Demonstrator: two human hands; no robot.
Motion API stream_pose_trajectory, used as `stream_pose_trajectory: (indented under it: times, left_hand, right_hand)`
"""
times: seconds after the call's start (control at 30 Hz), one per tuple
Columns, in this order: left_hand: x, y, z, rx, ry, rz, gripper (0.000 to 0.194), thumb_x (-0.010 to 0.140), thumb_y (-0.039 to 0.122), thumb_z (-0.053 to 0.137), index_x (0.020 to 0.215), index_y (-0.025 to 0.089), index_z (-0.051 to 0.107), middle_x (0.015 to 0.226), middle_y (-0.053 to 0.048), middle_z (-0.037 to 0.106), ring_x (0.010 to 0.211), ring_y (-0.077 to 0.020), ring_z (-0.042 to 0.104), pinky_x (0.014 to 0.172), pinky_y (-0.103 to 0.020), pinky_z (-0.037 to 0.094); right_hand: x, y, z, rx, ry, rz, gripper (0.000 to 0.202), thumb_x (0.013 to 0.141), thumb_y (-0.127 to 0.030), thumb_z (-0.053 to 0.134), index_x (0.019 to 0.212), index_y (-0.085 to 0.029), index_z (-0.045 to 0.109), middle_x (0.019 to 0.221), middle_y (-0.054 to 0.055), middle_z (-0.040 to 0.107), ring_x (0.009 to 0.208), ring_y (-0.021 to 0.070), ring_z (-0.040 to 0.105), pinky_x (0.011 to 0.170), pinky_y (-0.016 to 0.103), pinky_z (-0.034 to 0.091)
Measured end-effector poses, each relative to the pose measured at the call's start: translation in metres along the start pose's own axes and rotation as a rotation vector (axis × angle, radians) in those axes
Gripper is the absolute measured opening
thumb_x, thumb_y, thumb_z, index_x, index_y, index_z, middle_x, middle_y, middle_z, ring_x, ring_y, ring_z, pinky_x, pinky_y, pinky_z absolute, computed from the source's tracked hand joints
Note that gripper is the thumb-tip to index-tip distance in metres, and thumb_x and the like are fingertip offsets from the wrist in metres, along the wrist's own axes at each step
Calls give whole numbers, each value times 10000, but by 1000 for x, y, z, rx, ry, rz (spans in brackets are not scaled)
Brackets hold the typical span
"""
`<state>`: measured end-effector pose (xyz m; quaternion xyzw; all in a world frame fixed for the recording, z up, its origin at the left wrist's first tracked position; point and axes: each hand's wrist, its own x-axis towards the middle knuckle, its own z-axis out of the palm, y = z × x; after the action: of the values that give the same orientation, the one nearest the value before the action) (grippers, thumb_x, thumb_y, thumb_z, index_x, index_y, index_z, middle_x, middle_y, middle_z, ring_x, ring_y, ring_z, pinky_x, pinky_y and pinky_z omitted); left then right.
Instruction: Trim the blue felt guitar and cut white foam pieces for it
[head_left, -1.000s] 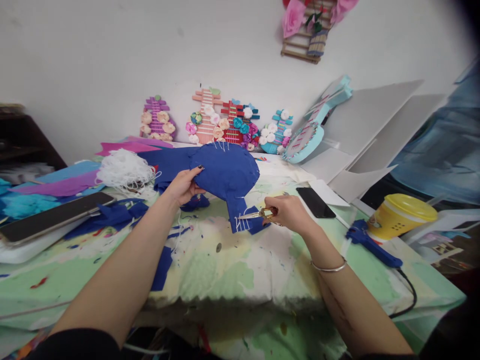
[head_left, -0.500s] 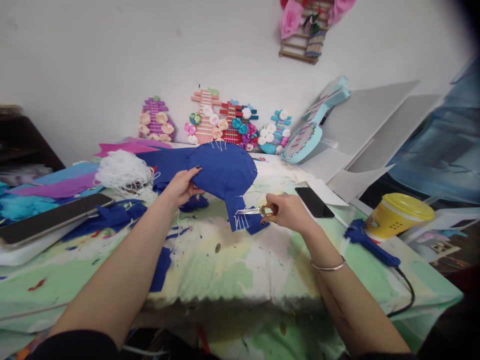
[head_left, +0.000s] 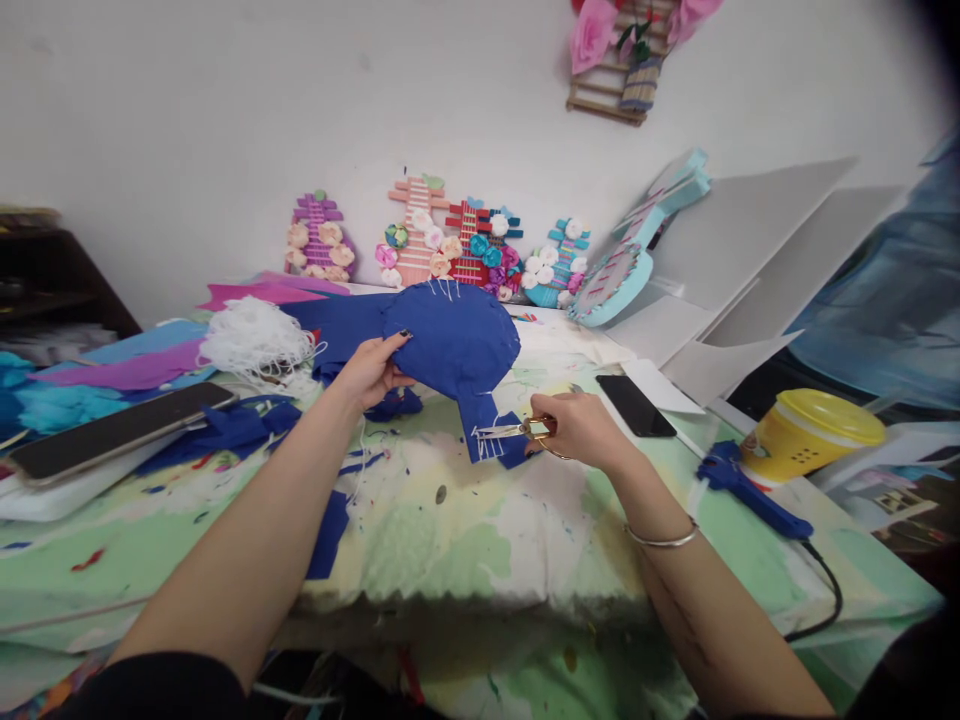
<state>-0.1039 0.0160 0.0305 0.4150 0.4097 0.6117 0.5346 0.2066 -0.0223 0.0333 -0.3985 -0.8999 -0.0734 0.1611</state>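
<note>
A blue lute-shaped piece has a round body, with its neck pointing down toward me. My left hand grips its left edge, thumb on top. Small scissors with gold-coloured handles are in my right hand; their blades lie over the neck, at white strings near its end. More white strings stick out at the body's far edge. Blue scraps lie beside the neck.
White yarn and a phone are on the left. On the right are another phone, a blue glue gun and a yellow tub. Flower-decorated instruments stand along the wall.
The view has shifted slightly, so most things appear a little further right. The scissor blades look more open over the strings. My left hand keeps its hold.
</note>
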Motion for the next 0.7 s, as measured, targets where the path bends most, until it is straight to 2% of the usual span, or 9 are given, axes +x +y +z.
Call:
stream_pose_trajectory:
  times: [0.5,0.63,0.7]
  left_hand:
    - [-1,0,2,18,-9,-17,141,780,242,587,789,107,628,587,-35,675,455,-147,622,424,-262,550]
    - [0,-1,0,-2,-17,-3,145,765,245,606,809,108,623,602,-42,676,469,-155,630,428,-266,554]
    - [0,-1,-1,-19,-21,25,156,761,255,615,818,110,617,614,-44,676,481,-157,634,445,-273,559]
  right_hand:
    - [0,0,2,-8,14,-1,274,662,-360,715,645,-207,488,560,-45,582,531,98,482,499,218,182]
    - [0,0,2,98,111,39,341,647,-418,724,618,-201,462,548,-46,577,514,98,485,500,210,224]
    - [1,3,3,206,210,143,333,674,-442,699,653,-206,465,540,-48,576,495,99,490,507,205,266]
